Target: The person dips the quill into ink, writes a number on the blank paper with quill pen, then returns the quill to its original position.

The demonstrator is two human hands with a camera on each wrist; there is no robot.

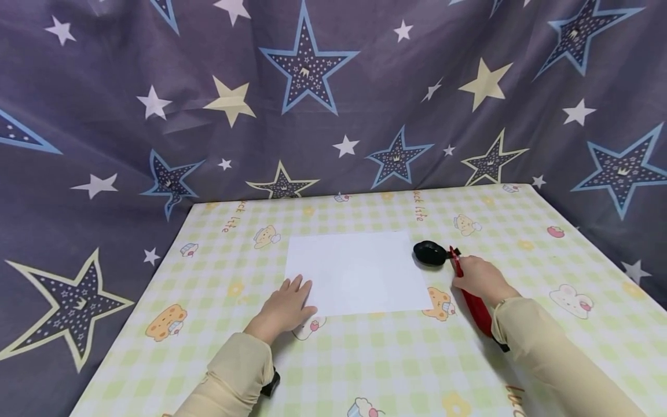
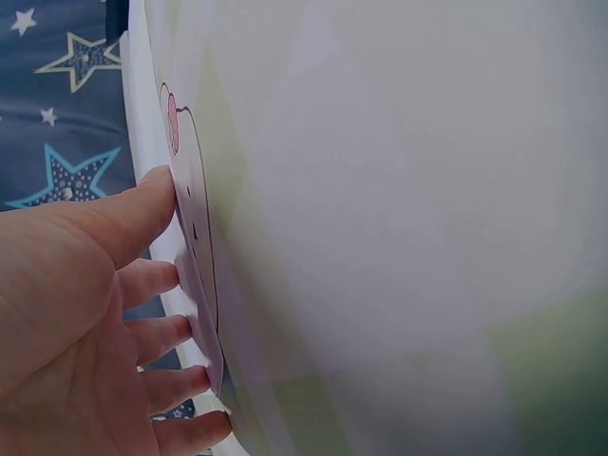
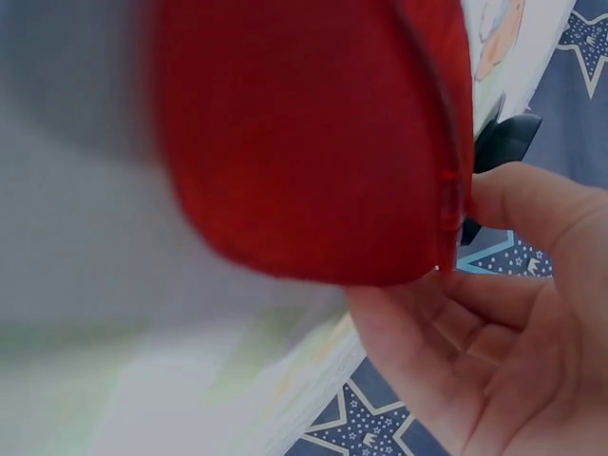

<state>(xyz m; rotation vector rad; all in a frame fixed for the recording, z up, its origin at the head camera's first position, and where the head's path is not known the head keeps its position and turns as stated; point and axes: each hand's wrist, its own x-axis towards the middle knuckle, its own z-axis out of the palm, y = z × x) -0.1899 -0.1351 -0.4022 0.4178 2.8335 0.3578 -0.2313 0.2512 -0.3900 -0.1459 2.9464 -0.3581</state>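
A blank white sheet of paper (image 1: 359, 272) lies flat near the middle of the table. My left hand (image 1: 283, 307) rests on its near left corner, fingers spread and fairly straight; in the left wrist view the fingertips (image 2: 161, 337) come down along the sheet's edge. To the right of the paper, my right hand (image 1: 482, 278) grips a red zip pouch (image 1: 475, 310) by its upper part, thumb on one side. From the right wrist, the pouch (image 3: 313, 142) fills much of the view, with the fingers partly behind it. A black rounded object (image 1: 429, 253) sits just beyond the pouch, overlapping the paper's right edge.
A green-and-white checked cloth (image 1: 208, 347) with cartoon prints covers the table. Behind and beside it hangs a dark star-patterned curtain (image 1: 333, 127). A black wrist strap piece (image 1: 270, 383) shows under the left sleeve.
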